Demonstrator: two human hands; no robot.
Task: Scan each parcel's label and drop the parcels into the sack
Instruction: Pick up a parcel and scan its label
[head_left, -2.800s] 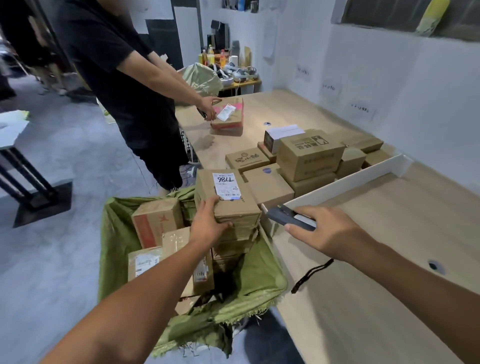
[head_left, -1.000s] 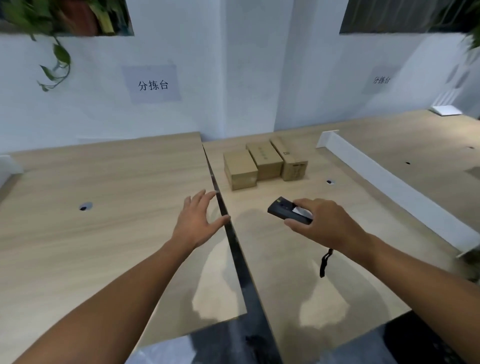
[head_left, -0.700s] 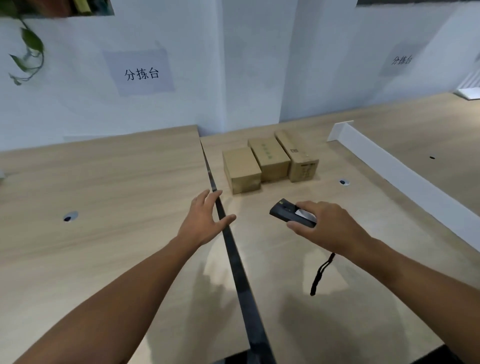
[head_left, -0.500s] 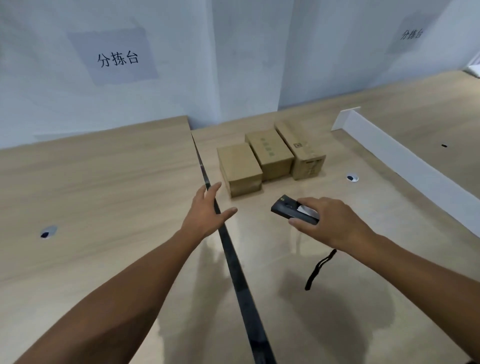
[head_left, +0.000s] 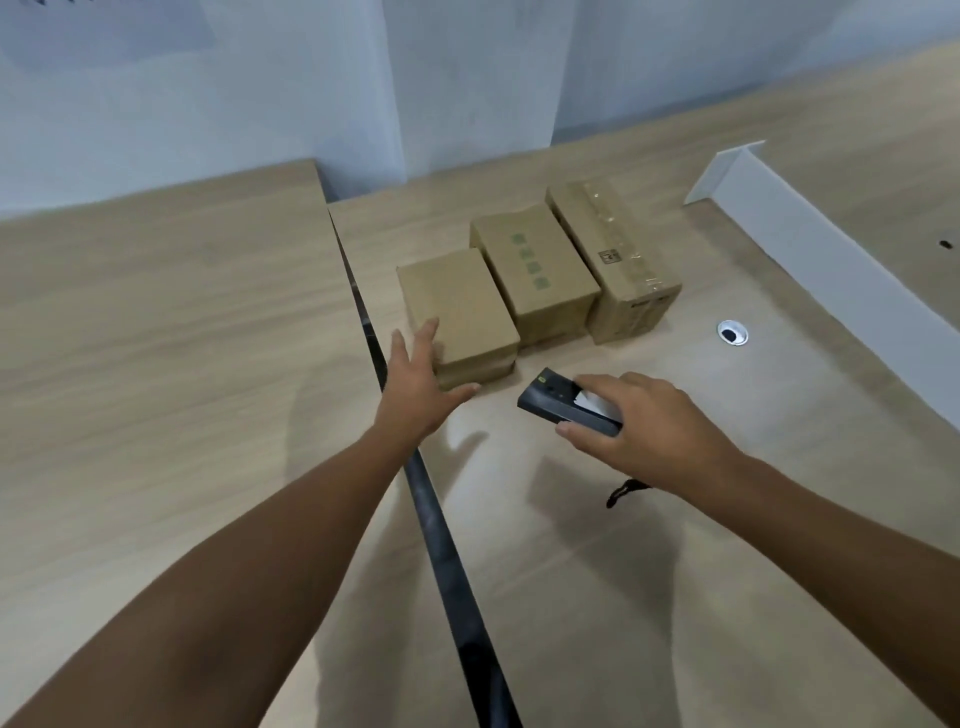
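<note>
Nearest parcel (head_left: 457, 306), a plain-topped brown carton, just above the centre of the frame at the left end of a row of three on the right-hand table (head_left: 675, 597). Flank to flank beside it, middle parcel (head_left: 535, 270) with faint green marks on top, then taped parcel (head_left: 613, 254) at the right end. No shipping label visible on any upper face. Coming in from lower left, left hand (head_left: 415, 384) spread wide at the near left corner of the nearest parcel, fingers (head_left: 427, 335) straight up its left side, thumb stretched along its front foot. Nothing gripped, and actual contact too blurred to call. Right of centre, right hand (head_left: 654, 426) curled over a dark handheld scanner (head_left: 561, 405), nose aimed up-left toward the row, black wrist strap (head_left: 623, 491) dangling below. Judged as the pick-up step, with nothing scanned here yet. Next, probably: close the left fingers round the carton, lift and turn it to find the label, likely on a hidden face, then bring the scanner's nose onto it. No sack in the frame, so a turn away needed for the drop. Further out: dark gap (head_left: 447, 561) between the tabletops from centre to bottom edge, round grommet (head_left: 732, 332) right of the row, white divider (head_left: 810, 244) at upper right, pale wall (head_left: 260, 93) across the top.
</note>
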